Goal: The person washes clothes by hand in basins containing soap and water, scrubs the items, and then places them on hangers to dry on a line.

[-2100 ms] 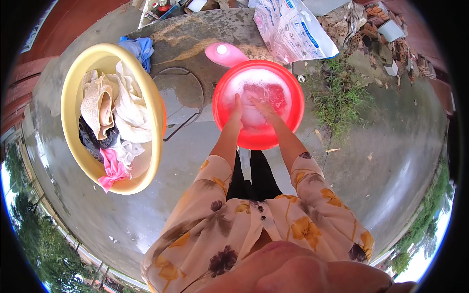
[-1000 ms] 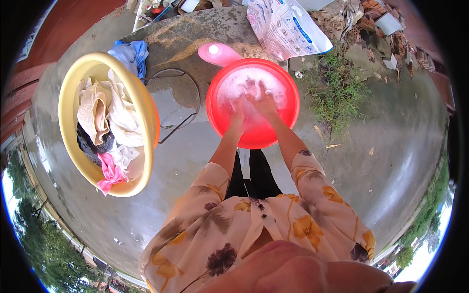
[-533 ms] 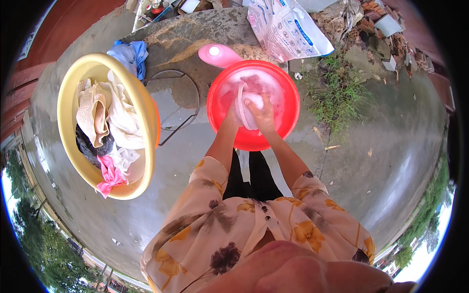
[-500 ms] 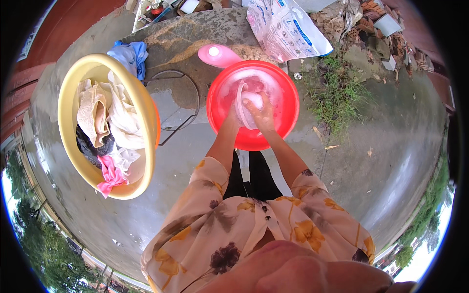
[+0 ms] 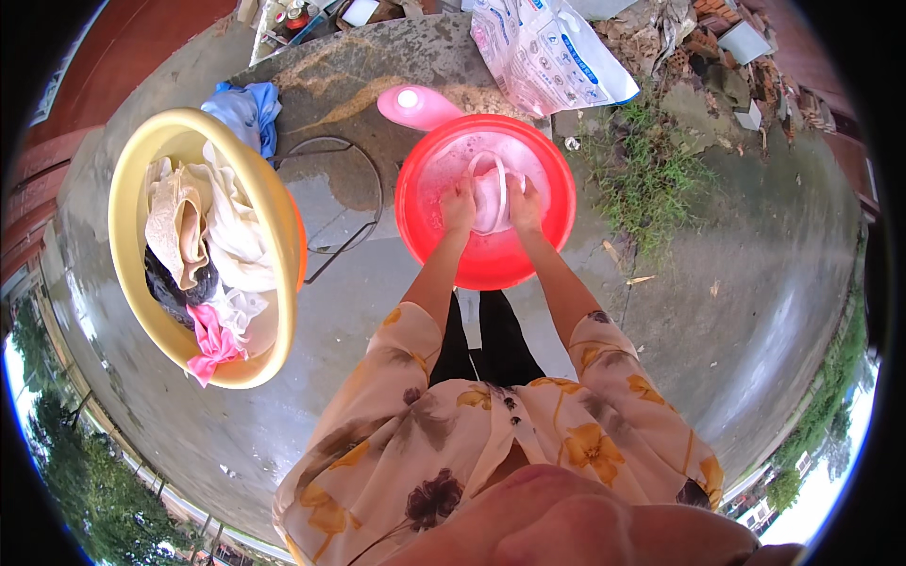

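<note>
Just past a flowered blouse (image 5: 472, 453) and black trousers (image 5: 505, 340), we find both hands inside a red basin (image 5: 411, 247). The left hand (image 5: 460, 206) and the right hand (image 5: 526, 205) hold a pale pink soapy piece (image 5: 487, 202) between them, 1 at each side, both grips narrow on its edges; a white band loops up over it. We cannot make out its kind. It sits among the suds, so we judge the soaping under way and the rinsing not yet done. To the left, a yellow tub (image 5: 121, 236) holds a beige cloth (image 5: 175, 222), a cream cloth (image 5: 236, 231), a dark piece (image 5: 170, 291) and a pink cloth (image 5: 215, 344); whether these are washed, we cannot tell. Beyond the basin we see a pink container (image 5: 425, 108), with a metal ring stand (image 5: 379, 189) to its left. Farther off come a blue cloth (image 5: 245, 111), a printed bag (image 5: 547, 52), weeds (image 5: 646, 170) and rubble (image 5: 727, 61).
</note>
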Motion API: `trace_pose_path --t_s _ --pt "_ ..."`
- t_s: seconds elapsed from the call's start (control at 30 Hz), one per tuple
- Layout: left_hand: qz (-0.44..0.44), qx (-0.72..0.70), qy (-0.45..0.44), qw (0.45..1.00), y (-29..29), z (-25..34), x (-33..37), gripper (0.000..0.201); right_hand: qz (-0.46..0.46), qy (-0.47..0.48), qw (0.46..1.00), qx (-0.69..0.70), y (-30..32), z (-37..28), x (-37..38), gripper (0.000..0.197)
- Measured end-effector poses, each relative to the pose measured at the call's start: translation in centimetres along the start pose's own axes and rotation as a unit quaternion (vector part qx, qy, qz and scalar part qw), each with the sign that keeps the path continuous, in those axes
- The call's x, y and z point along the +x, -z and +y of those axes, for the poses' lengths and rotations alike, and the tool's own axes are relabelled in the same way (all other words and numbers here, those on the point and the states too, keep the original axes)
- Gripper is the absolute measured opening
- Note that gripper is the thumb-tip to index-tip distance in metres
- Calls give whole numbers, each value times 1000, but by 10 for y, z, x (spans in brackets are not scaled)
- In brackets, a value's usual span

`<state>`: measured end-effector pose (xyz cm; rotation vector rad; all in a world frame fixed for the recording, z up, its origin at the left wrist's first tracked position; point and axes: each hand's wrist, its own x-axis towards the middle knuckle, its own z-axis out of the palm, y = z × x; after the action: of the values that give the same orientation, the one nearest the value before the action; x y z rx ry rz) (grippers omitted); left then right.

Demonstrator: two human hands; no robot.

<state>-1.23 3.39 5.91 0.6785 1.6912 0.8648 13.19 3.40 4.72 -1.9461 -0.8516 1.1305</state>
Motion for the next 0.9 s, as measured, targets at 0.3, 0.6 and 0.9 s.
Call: trace_pose_path --t_s 0.3,0.6,0.9 --pt "-180 371 19 911 11 -22 18 72 -157 -31 947 -279 -28 13 26 84" --pt "-146 -330 280 889 20 -9 20 70 -115 96 987 62 -20 -11 -33 65" --pt "40 -220 175 959 -11 28 -9 50 -52 103 992 49 -3 -105 -55 44"
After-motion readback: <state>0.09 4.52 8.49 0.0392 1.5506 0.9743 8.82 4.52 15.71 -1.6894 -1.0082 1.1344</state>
